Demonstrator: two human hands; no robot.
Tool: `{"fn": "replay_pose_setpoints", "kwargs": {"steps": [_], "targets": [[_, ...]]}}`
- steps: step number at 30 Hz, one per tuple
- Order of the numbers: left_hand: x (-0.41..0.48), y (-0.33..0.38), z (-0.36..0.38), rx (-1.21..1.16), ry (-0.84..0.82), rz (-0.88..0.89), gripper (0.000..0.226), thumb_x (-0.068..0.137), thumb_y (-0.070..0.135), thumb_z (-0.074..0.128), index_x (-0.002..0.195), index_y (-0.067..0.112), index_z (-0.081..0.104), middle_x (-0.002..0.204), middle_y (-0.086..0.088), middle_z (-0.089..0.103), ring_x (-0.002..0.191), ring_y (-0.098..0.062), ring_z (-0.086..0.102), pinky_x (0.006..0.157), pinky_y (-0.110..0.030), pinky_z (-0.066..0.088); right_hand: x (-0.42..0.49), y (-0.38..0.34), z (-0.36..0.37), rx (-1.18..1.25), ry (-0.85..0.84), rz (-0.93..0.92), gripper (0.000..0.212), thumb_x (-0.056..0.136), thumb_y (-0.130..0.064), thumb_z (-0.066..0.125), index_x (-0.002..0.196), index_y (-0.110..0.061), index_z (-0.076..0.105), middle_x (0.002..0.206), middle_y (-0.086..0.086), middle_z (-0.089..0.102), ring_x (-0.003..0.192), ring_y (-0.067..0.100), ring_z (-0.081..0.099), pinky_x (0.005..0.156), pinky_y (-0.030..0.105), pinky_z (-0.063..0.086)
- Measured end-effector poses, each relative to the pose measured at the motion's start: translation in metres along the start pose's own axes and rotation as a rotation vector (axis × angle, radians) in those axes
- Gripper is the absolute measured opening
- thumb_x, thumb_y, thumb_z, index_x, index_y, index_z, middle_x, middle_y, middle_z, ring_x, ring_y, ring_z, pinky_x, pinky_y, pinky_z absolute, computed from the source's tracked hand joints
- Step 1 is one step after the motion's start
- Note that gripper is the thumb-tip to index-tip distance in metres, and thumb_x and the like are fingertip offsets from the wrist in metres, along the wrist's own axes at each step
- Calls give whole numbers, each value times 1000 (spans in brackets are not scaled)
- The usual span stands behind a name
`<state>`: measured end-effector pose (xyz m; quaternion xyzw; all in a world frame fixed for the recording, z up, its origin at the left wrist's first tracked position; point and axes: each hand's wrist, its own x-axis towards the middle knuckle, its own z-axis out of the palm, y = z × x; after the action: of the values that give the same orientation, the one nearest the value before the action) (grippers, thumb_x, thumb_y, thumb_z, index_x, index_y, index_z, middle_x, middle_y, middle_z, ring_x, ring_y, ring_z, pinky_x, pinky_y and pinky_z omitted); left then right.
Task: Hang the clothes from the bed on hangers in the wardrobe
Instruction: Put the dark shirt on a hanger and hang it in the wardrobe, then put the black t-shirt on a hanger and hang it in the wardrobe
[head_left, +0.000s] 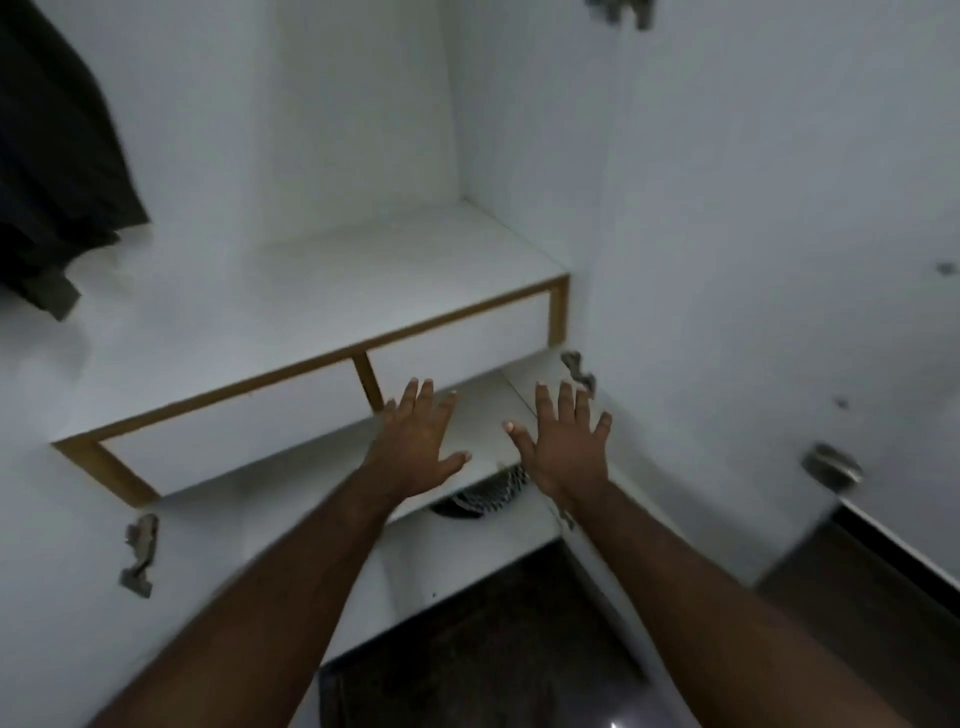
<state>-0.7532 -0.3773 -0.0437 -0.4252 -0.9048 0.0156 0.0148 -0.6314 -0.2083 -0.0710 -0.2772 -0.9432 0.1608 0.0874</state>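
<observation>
I look down into a white wardrobe (311, 291) with its doors open. A dark garment (57, 171) hangs inside at the upper left; whatever it hangs from is out of frame. My left hand (415, 441) and my right hand (566, 447) are both stretched out in front of me, palms down, fingers spread and straight, holding nothing. They hover in front of the two white drawer fronts (457, 343) with wooden edging. The bed and the other clothes are out of view.
The open right door (753, 260) has a metal handle (831, 470) and hinges (577, 370). A hinge (140, 553) sits on the left door. A dark patterned object (483, 499) lies on the lower shelf. Dark floor (493, 649) is below.
</observation>
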Motion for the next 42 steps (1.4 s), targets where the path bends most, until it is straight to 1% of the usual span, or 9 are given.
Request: {"fn": "replay_pose_setpoints", "kwargs": {"steps": [3, 7, 10, 14, 21, 27, 33, 36, 42], "targets": [[-30, 48, 28, -35, -86, 90, 87, 91, 63, 44, 156, 18, 5, 162, -16, 1, 150, -33, -3, 118, -52, 7, -69, 42, 5, 13, -52, 135, 78, 96, -67, 15, 158, -21, 2, 164, 13, -4, 151, 31, -4, 117, 61, -1], [-63, 110, 55, -80, -128, 218, 94, 81, 73, 27, 156, 19, 8, 162, -14, 7, 150, -32, 1, 118, -51, 10, -153, 84, 5, -13, -57, 323, 77, 97, -67, 19, 157, -22, 3, 164, 14, -4, 150, 36, -3, 116, 62, 1], [-89, 149, 69, -114, -130, 331, 87, 89, 65, 42, 156, 19, 10, 162, -14, 10, 150, -31, 3, 120, -50, 11, -210, 98, 8, 4, -22, 469, 77, 96, -67, 22, 157, -22, 5, 164, 14, 0, 149, 39, -1, 116, 64, 3], [-137, 193, 92, -191, -161, 477, 86, 91, 60, 48, 156, 18, 11, 161, -14, 12, 150, -31, 4, 119, -51, 9, -294, 101, 13, 56, 47, 684, 76, 96, -66, 27, 157, -24, 8, 164, 12, 1, 150, 36, 0, 117, 62, 4], [-246, 252, 134, -150, -293, 786, 86, 92, 59, 46, 156, 18, 6, 162, -14, 10, 150, -30, 4, 119, -51, 9, -462, 87, 37, 43, 88, 1043, 75, 96, -66, 30, 156, -25, 12, 164, 12, 6, 150, 33, 6, 116, 60, 9], [-334, 310, 135, -144, -274, 1050, 87, 89, 58, 51, 155, 18, 13, 161, -14, 15, 149, -29, 7, 117, -53, 15, -593, 76, 41, 69, 189, 1352, 75, 96, -65, 31, 156, -25, 14, 163, 13, 8, 149, 34, 10, 116, 60, 11], [-434, 361, 124, -118, -256, 1263, 86, 89, 57, 52, 155, 18, 13, 161, -13, 15, 149, -29, 8, 117, -53, 15, -710, 48, 46, 93, 358, 1579, 76, 94, -66, 35, 155, -24, 18, 162, 14, 14, 147, 36, 15, 114, 61, 15], [-502, 387, 125, -122, -250, 1370, 85, 88, 56, 55, 155, 19, 17, 160, -14, 18, 149, -29, 11, 117, -53, 17, -785, 25, 47, 132, 456, 1685, 75, 95, -66, 34, 156, -25, 16, 163, 12, 12, 149, 34, 13, 115, 60, 13], [-651, 408, 119, -143, -349, 1483, 84, 88, 56, 55, 155, 21, 17, 161, -10, 18, 149, -28, 11, 116, -50, 19, -923, -27, 62, 192, 606, 1851, 75, 96, -66, 32, 156, -23, 18, 161, 13, 18, 147, 34, 17, 114, 61, 18]]}}
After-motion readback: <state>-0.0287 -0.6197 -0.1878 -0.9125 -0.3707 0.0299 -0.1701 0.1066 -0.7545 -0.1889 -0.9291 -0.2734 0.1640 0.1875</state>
